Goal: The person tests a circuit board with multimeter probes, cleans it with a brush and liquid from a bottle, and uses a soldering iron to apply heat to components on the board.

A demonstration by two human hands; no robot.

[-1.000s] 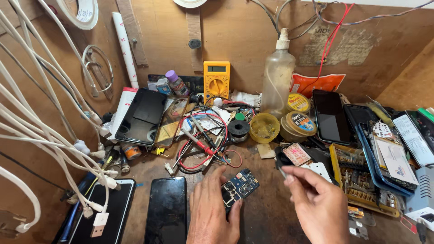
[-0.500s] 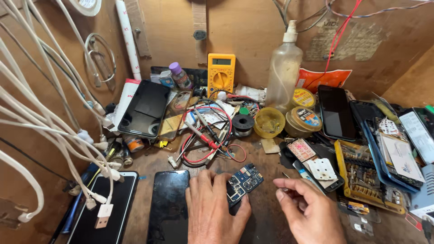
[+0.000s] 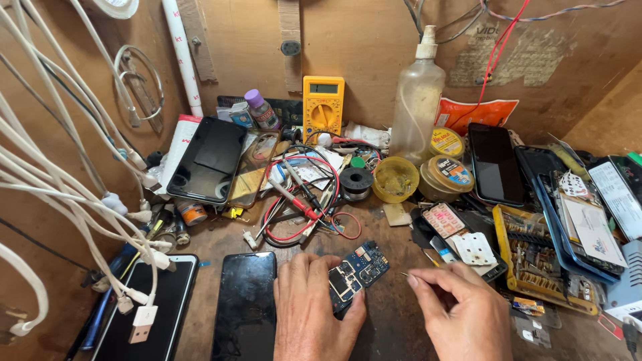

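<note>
Head view looks down on a blue circuit board (image 3: 358,274) lying on the brown bench (image 3: 394,234), low and near the middle. Left hand (image 3: 314,311) lies over the board's near end, fingers spread flat and thumb pressed against its lower edge, pinning it rather than gripping it. Right hand (image 3: 461,314) sits just right of the board, thumb and forefinger pinched on a thin metal tool (image 3: 406,275) whose tip points toward the board without touching it.

Just left of the left hand lies a dark phone (image 3: 245,304), screen up, and further left another phone (image 3: 150,307) with white cables (image 3: 73,194) hanging over it. Behind the board sit red and black probe leads (image 3: 297,200) in a tangle, a black solder spool (image 3: 356,180) and a yellow tin (image 3: 396,179). Against the back wall stand a yellow multimeter (image 3: 324,100) and a cloudy plastic bottle (image 3: 417,100). A black tablet (image 3: 207,160) leans at the left rear. To the right lie a small white part (image 3: 475,249), a yellow parts tray (image 3: 535,261) and a stack of phones (image 3: 495,164) and cases.
</note>
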